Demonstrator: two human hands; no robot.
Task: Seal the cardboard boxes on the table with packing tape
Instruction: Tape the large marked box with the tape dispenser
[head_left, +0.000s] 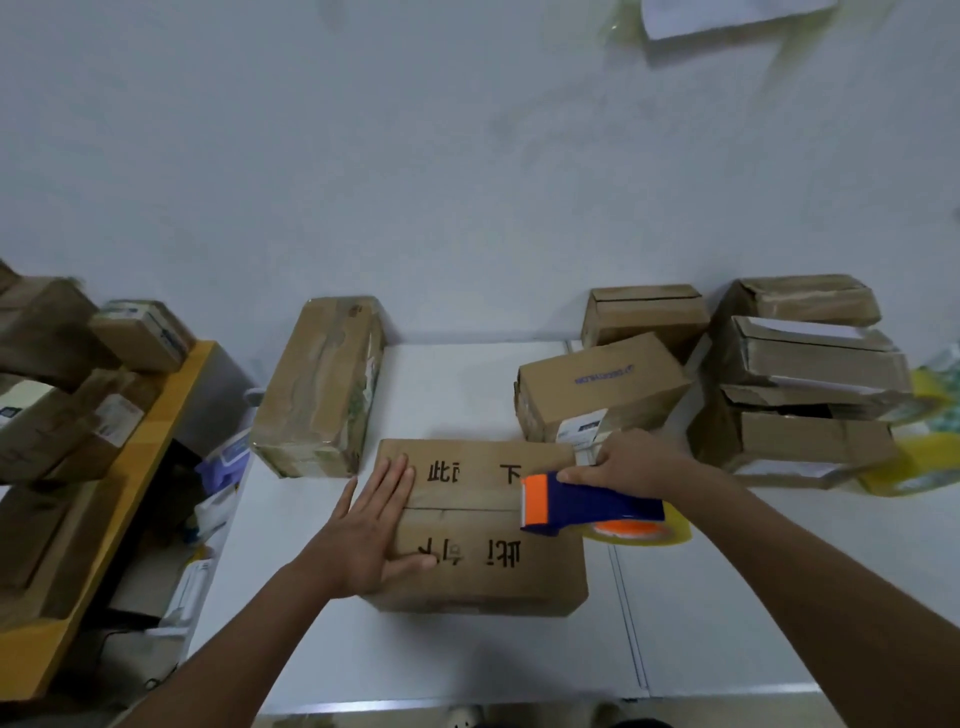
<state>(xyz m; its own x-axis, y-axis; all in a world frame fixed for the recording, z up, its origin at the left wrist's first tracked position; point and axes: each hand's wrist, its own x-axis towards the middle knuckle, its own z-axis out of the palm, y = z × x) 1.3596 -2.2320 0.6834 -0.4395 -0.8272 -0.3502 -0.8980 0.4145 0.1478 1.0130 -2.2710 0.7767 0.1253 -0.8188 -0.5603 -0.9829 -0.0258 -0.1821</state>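
A brown cardboard box (483, 577) with black printed characters lies on the white table (467, 660) in front of me, its two top flaps meeting in a seam across the middle. My left hand (371, 530) presses flat on the box's left end with straight fingers. My right hand (631, 465) grips a blue and orange tape dispenser (582, 504) loaded with a roll of clear yellowish tape (654, 535). The dispenser's orange head sits on the seam near the box's right end.
A tape-wrapped box (322, 389) stands behind on the left. More cardboard boxes (597, 387) and a stack of worn ones (810, 374) crowd the back right, with yellow tape rolls (930, 400) beyond. A wooden shelf (130, 457) with parcels stands at the left.
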